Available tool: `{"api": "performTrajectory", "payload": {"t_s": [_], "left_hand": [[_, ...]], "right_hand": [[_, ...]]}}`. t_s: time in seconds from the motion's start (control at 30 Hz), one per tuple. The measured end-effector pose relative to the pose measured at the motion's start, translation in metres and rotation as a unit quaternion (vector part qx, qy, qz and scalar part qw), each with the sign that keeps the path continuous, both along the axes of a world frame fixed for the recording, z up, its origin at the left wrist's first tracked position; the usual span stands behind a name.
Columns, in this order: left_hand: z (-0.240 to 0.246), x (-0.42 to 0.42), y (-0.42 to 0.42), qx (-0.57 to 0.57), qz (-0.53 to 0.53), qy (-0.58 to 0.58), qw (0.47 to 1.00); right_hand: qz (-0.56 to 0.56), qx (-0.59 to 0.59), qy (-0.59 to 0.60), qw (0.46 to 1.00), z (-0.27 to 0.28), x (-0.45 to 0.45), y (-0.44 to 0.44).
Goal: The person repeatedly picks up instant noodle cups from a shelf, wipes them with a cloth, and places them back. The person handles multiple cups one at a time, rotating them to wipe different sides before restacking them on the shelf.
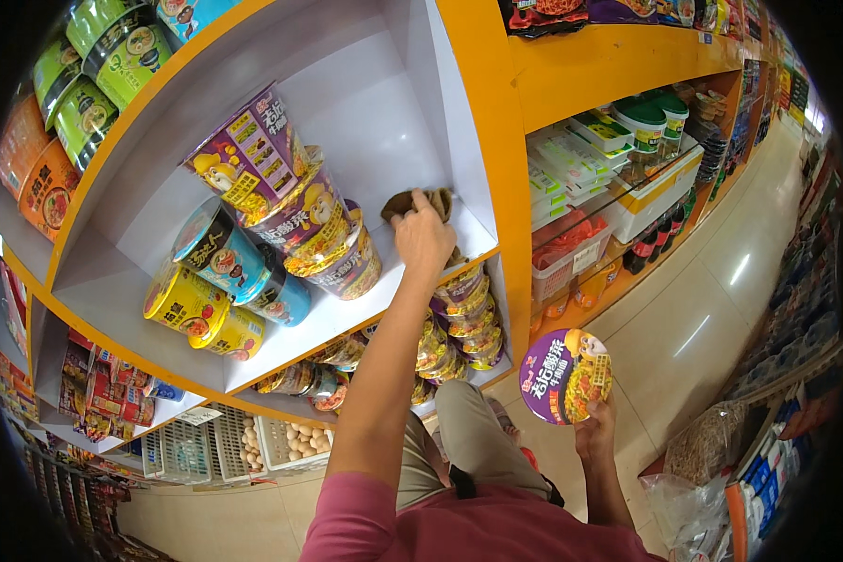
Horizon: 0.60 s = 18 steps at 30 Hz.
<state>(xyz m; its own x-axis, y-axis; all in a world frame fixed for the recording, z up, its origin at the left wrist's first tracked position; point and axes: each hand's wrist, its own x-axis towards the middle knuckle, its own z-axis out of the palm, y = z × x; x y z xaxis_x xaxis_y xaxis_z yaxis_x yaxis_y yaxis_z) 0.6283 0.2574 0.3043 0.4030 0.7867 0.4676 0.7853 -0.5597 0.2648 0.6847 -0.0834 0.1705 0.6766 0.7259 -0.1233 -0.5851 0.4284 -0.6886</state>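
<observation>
My left hand (425, 242) is closed on a bunched brown cloth (397, 204), pressed against the white board of an orange-edged shelf (474, 232). Left of the cloth rises a leaning stack of purple instant noodle cups (305, 218). Further left on that shelf are blue noodle cups (223, 254) and yellow noodle cups (183, 302), stacked in twos. Out to the right, my right hand (594, 437) grips another purple instant noodle cup (562, 379) near its lower edge. The printed lid of this cup faces up, hiding the cup's body.
More noodle cups (464, 316) stand stacked on the shelf below. Crates of eggs (302, 442) sit on the floor at lower left. Plastic tubs and a red basket (569, 256) fill the right-hand shelves. Plastic-wrapped goods (706, 442) lie at lower right, beside the tiled aisle (716, 316).
</observation>
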Motion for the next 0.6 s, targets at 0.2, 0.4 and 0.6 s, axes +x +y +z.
{"api": "performTrajectory", "payload": {"t_s": [0.2,0.4,0.6], "left_hand": [[0.001,0.007,0.006,0.006,-0.083,-0.042,0.996],[0.029,-0.026,-0.060,-0.227,-0.273,-0.035,0.934],[0.041,-0.060,-0.122,-0.445,-0.407,-0.295,0.741]], "right_hand": [[-0.002,0.002,0.004,1.000,-0.003,0.000,0.004],[0.003,0.018,0.021,1.000,-0.005,-0.005,0.014],[0.020,0.036,0.047,0.998,0.002,-0.004,0.014]]}}
